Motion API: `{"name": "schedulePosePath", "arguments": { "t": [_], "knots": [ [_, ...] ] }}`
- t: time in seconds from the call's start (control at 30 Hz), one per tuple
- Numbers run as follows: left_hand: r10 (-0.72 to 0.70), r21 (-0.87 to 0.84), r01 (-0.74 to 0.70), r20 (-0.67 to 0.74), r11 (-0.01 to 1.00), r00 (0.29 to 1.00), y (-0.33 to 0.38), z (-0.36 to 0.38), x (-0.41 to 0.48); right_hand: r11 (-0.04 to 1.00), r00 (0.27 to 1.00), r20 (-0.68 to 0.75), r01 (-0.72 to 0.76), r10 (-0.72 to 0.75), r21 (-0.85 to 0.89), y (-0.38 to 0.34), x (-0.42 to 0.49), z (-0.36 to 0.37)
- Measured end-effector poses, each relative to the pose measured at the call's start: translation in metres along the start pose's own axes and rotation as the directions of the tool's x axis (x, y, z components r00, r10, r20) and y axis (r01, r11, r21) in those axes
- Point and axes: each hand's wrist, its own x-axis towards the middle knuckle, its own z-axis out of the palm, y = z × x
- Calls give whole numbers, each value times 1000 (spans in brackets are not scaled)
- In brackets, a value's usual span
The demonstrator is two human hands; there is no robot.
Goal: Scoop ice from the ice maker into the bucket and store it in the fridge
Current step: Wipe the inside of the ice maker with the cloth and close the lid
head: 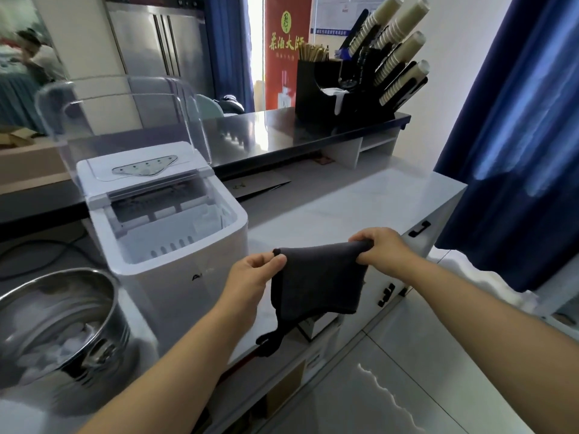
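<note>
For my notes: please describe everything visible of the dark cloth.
The dark cloth is grey-black soft fabric with a hemmed edge and a loop at its lowest corner. It hangs in the air above the counter edge; the left hand and the right hand each pinch one top corner.

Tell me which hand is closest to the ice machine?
The left hand, pinching the dark cloth beside the ice maker; the right hand grips its far corner.

On the pale worktop (360, 198): a white ice maker (175, 255), clear lid (125, 111) raised. Just beside it on the left, a steel bucket (103, 308) holding ice (62, 343). Farther back, a flat brown sheet (260, 184).
</note>
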Motion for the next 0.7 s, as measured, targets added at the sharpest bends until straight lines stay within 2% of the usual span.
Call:
{"name": "schedulePosePath", "arguments": {
  "t": [0.07, 0.13, 0.27, 0.33, 0.47, 0.7],
  "knots": [
    [-39, -44, 35, -85, 998, 996, -5, 17, 21, 998, 999, 34, 28, -27, -49, 9, 21, -13],
    [-75, -123, 56, -155, 991, 985, -10, 32, 43, 998, 995, 75, 65, -63, -22, 18, 42, -25],
    [-140, -223, 78, -276, 972, 951, -21, 55, 78, 971, 988, 157, -35, -2, 236, 44, 83, -29],
    [-147, -237, 71, -318, 969, 937, -27, 62, 95, 955, 979, 203, -68, 8, 290, 54, 107, -23],
    [-139, -239, 64, -311, 969, 940, -39, 65, 119, 938, 978, 208, -100, 30, 332, 62, 148, -5],
    [-227, -159, 196, -211, 968, 951, -73, 59, 149, 992, 987, 163, -32, 11, 126, 77, 200, 50]
  ]
}}
